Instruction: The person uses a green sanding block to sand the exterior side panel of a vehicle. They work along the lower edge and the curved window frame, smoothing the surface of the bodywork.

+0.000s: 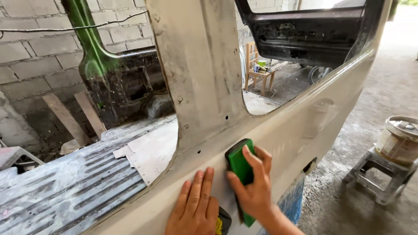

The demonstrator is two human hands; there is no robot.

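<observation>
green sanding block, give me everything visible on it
The green block is a flat, rectangular slab of bright green foam or plastic with a dark layer along its edge, maybe an abrasive sheet. It stands roughly upright, tilted slightly, pressed flat against the beige primed car body panel just below the pillar. The right hand grips it, fingers wrapped over its face, so its middle and lower part are partly hidden. The left hand lies flat on the panel beside it, not touching it.
</observation>
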